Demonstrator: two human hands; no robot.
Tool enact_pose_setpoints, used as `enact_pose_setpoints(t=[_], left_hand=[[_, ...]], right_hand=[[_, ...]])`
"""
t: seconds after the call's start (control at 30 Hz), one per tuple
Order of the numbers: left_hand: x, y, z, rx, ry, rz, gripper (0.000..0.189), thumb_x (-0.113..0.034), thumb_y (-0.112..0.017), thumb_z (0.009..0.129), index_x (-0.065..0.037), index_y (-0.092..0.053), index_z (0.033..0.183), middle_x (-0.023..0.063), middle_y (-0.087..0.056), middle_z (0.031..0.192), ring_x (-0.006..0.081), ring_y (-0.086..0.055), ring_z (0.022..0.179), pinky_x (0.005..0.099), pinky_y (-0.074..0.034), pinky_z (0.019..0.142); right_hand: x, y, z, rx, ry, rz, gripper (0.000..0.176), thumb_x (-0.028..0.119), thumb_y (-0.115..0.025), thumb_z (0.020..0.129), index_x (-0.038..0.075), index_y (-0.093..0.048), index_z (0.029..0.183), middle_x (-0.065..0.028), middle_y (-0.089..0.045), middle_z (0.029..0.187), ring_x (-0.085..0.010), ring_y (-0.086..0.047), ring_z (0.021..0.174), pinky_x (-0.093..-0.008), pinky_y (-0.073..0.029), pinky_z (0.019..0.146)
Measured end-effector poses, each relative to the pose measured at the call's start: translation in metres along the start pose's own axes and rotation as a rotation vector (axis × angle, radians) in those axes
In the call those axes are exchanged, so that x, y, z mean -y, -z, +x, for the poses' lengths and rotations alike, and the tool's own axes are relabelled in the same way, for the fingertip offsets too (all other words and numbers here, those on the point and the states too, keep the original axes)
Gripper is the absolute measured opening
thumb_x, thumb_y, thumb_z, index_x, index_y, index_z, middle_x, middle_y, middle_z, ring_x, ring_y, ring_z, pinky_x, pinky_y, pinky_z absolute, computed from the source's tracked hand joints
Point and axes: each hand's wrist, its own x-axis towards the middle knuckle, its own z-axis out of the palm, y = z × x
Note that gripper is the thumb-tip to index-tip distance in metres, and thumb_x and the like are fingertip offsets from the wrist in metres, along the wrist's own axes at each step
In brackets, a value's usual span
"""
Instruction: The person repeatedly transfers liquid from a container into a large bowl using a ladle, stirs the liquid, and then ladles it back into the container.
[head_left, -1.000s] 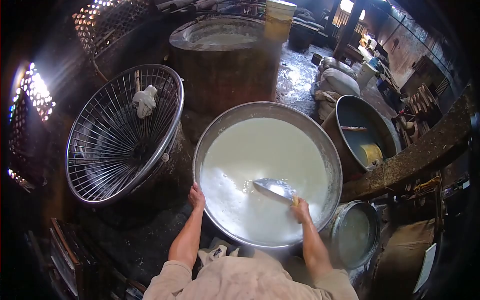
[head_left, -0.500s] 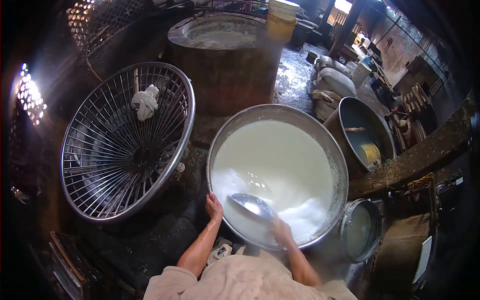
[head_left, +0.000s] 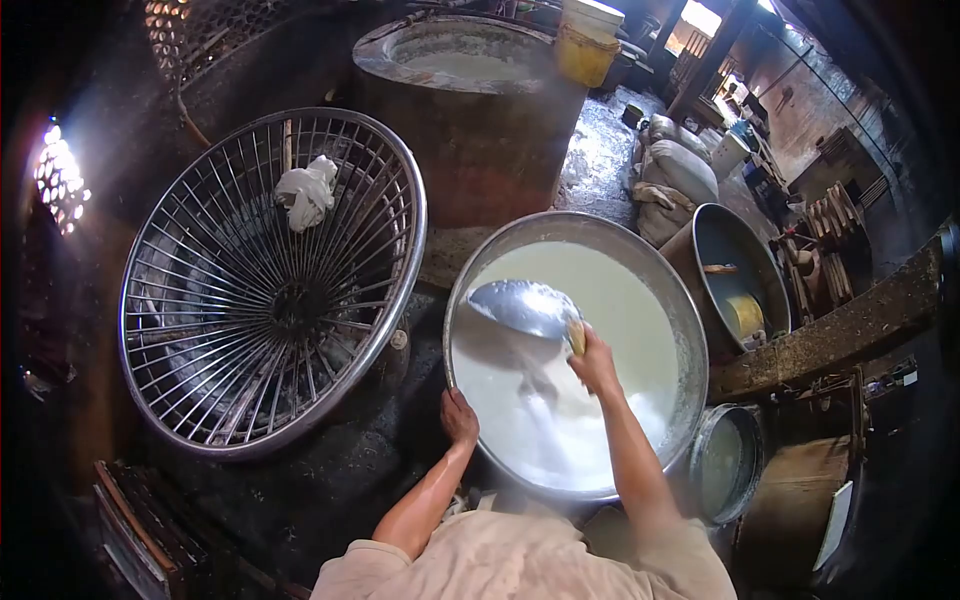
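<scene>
A large round metal vat (head_left: 697,330) in front of me holds milky white liquid (head_left: 630,290), with brighter froth toward the near side. My right hand (head_left: 597,362) is closed round the short handle of a metal scoop (head_left: 522,306). The scoop is lifted above the liquid, its broad bowl pointing left, and a shadow falls beneath it. On the vat's left rim my left hand (head_left: 459,418) is closed, its fingers partly hidden by the wall.
Left of the vat leans a big metal-barred basket (head_left: 415,250) with a white cloth (head_left: 307,193) on it. Behind stands a large cauldron (head_left: 370,70) beside a yellow bucket (head_left: 585,55). To the right are another metal tub (head_left: 690,250), a smaller pan (head_left: 752,450) and sacks (head_left: 683,170).
My right hand has raised the scoop from the liquid's near side up and away from me. My left hand stays on the rim. The whole view has shifted slightly.
</scene>
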Motion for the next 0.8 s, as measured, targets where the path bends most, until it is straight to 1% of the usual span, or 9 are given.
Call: enact_pose_setpoints(t=[0.03, 0.07, 0.13, 0.23, 0.37, 0.43, 0.63, 0.7, 0.8], left_hand=[[-0.007, 0.002, -0.001, -0.025, -0.023, 0.026, 0.042, -0.030, -0.034, 0.087, 0.008, -0.047, 0.098, 0.0270, -0.052, 0.093, 0.0409, -0.048, 0.088, 0.0430, -0.037, 0.076], [-0.014, 0.005, -0.002, 0.002, 0.021, 0.050, 0.039, -0.029, -0.033, 0.087, 0.006, -0.048, 0.094, 0.0257, -0.052, 0.090, 0.0401, -0.049, 0.086, 0.0431, -0.038, 0.074], [-0.006, 0.002, -0.002, -0.024, -0.005, 0.050, 0.038, -0.029, -0.033, 0.087, 0.005, -0.048, 0.093, 0.0250, -0.053, 0.089, 0.0396, -0.049, 0.085, 0.0431, -0.038, 0.074], [-0.006, 0.001, 0.001, -0.040, -0.026, 0.054, 0.037, -0.029, -0.033, 0.087, 0.004, -0.049, 0.091, 0.0242, -0.053, 0.088, 0.0388, -0.049, 0.084, 0.0432, -0.038, 0.073], [-0.003, 0.000, 0.003, -0.009, -0.014, 0.088, 0.036, -0.029, -0.032, 0.087, 0.003, -0.049, 0.090, 0.0237, -0.053, 0.088, 0.0385, -0.050, 0.084, 0.0433, -0.038, 0.072], [-0.005, 0.000, 0.002, -0.026, -0.018, 0.097, 0.037, -0.030, -0.032, 0.087, 0.002, -0.050, 0.090, 0.0236, -0.054, 0.087, 0.0387, -0.050, 0.083, 0.0434, -0.039, 0.071], [0.004, -0.002, 0.007, -0.052, -0.035, 0.103, 0.038, -0.032, -0.033, 0.087, 0.001, -0.051, 0.088, 0.0231, -0.055, 0.085, 0.0397, -0.051, 0.081, 0.0445, -0.039, 0.069], [0.005, -0.002, 0.007, -0.078, -0.071, 0.169, 0.040, -0.033, -0.032, 0.087, 0.001, -0.051, 0.087, 0.0243, -0.055, 0.083, 0.0404, -0.051, 0.080, 0.0455, -0.039, 0.068], [0.003, 0.000, 0.007, -0.079, -0.087, 0.158, 0.042, -0.035, -0.031, 0.087, 0.001, -0.052, 0.085, 0.0253, -0.055, 0.081, 0.0415, -0.051, 0.078, 0.0478, -0.038, 0.067]], right_hand=[[0.002, -0.010, 0.014, 0.069, -0.135, 0.017, 0.039, 0.004, -0.050, 0.061, 0.002, -0.050, 0.100, -0.0144, -0.057, 0.063, -0.0216, -0.054, 0.043, -0.0330, -0.045, 0.039], [0.000, -0.017, 0.021, 0.068, -0.131, 0.018, 0.039, 0.004, -0.050, 0.061, 0.002, -0.050, 0.100, -0.0144, -0.057, 0.063, -0.0216, -0.054, 0.043, -0.0330, -0.045, 0.039], [-0.011, -0.036, 0.031, 0.254, -0.244, -0.050, 0.027, 0.005, -0.050, 0.063, 0.000, -0.052, 0.089, -0.0139, -0.057, 0.062, -0.0221, -0.055, 0.043, -0.0328, -0.046, 0.040], [-0.039, -0.055, 0.012, 0.359, -0.268, -0.141, 0.018, 0.006, -0.051, 0.064, 0.000, -0.051, 0.081, -0.0137, -0.057, 0.061, -0.0221, -0.055, 0.045, -0.0330, -0.046, 0.040], [-0.074, -0.062, -0.033, 0.363, -0.297, -0.092, 0.017, 0.006, -0.050, 0.065, 0.000, -0.052, 0.081, -0.0132, -0.056, 0.061, -0.0219, -0.056, 0.047, -0.0336, -0.045, 0.040], [-0.081, -0.056, -0.054, 0.390, -0.400, -0.060, 0.017, 0.005, -0.050, 0.065, 0.000, -0.052, 0.082, -0.0131, -0.056, 0.061, -0.0223, -0.057, 0.050, -0.0343, -0.046, 0.041], [-0.107, -0.026, -0.118, 0.406, -0.420, -0.062, 0.021, 0.010, -0.049, 0.067, -0.001, -0.053, 0.085, -0.0171, -0.058, 0.069, -0.0289, -0.058, 0.056, -0.0371, -0.046, 0.044], [-0.109, -0.010, -0.135, 0.471, -0.570, -0.082, 0.026, 0.010, -0.054, 0.063, 0.000, -0.055, 0.087, -0.0215, -0.058, 0.083, -0.0342, -0.057, 0.079, -0.0402, -0.046, 0.069], [-0.106, 0.024, -0.160, 0.480, -0.659, -0.047, 0.024, 0.009, -0.054, 0.063, -0.001, -0.055, 0.085, -0.0209, -0.058, 0.081, -0.0336, -0.058, 0.073, -0.0398, -0.047, 0.064]])
